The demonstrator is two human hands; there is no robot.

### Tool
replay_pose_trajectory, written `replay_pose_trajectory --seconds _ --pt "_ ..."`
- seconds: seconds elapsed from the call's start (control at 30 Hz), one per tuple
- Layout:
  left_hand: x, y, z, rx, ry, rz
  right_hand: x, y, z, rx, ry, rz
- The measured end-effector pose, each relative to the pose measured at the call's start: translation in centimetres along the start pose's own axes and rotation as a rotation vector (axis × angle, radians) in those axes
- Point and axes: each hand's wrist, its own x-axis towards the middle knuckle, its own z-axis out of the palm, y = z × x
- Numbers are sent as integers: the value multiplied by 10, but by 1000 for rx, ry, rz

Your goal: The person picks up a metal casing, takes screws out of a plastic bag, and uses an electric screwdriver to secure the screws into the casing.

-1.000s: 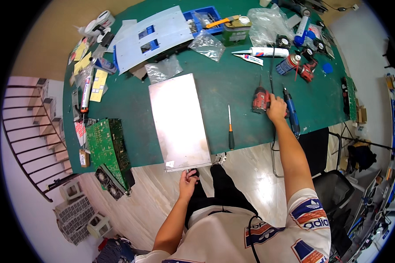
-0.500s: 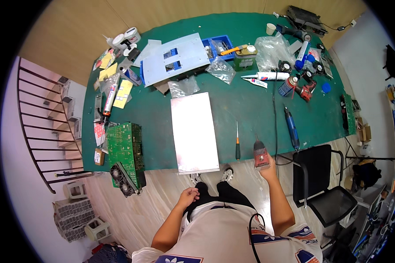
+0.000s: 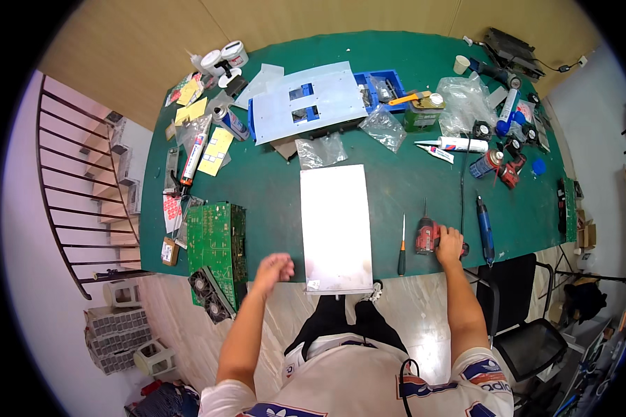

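My right hand (image 3: 451, 244) is wrapped round the handle of a red cordless drill (image 3: 425, 236), which lies on its side at the table's front, bit pointing away. Just left of the drill is a screwdriver (image 3: 401, 254) with a dark green and orange handle. A flat silver-white metal panel (image 3: 337, 229) lies in front of me, its near edge at the table edge. My left hand (image 3: 276, 268) hovers left of the panel's near corner, fingers loosely bent and nothing visible in them.
A green circuit board assembly with fans (image 3: 215, 243) overhangs the front edge at left. A blue pen-shaped power tool (image 3: 485, 233) lies right of the drill, a black cable (image 3: 463, 181) between them. Farther back are a light-blue panel (image 3: 313, 104), sealant tubes (image 3: 462, 144) and a green can (image 3: 423, 115).
The drill went from upright in my raised right hand to lying on the table, still gripped. My left hand moved forward and left, from before my body to beside the panel. The view shifted.
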Motion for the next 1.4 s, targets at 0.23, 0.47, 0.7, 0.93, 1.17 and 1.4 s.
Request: replay_pose_trajectory --seconds 0.23,0.47,0.7,0.93,1.17,1.4 --pt "206 147 6 156 91 228 -3 -7 20 -7 36 88" --pt "332 167 54 491 182 192 -22 -23 6 38 180 136" --pt "294 189 54 -218 -59 127 -60 -63 -37 153 308 333" --pt "151 154 34 -785 -553 109 -55 -191 -55 1363 186 466" --pt "52 71 35 -626 -743 -33 -84 -272 -64 2105 -739 576" --pt "-34 76 69 -219 -762 45 -137 -251 -90 2423 -792 312"
